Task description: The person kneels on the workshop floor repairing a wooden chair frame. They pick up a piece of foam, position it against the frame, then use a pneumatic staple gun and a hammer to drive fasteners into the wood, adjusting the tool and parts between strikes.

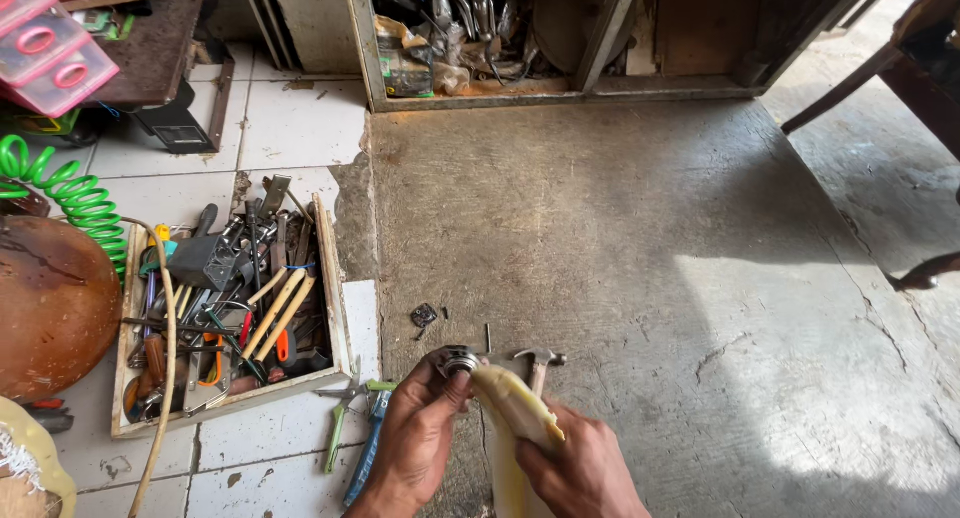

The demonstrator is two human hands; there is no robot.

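Gripping a small metal part [459, 360], left hand [420, 433] half-hides it; right hand [580, 468] clutches yellow cloth [515, 408]

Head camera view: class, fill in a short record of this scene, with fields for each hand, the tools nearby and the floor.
left hand: the left hand pinches a small round metal part
right hand: the right hand grips a yellowish cloth that reaches up to the part
just beyond the hands: a hammer lies on the floor
by the left hand: green-handled pliers and blue-handled pliers
tool store: wooden tray crowded with hand tools
floor: bare concrete, white tiles on the left
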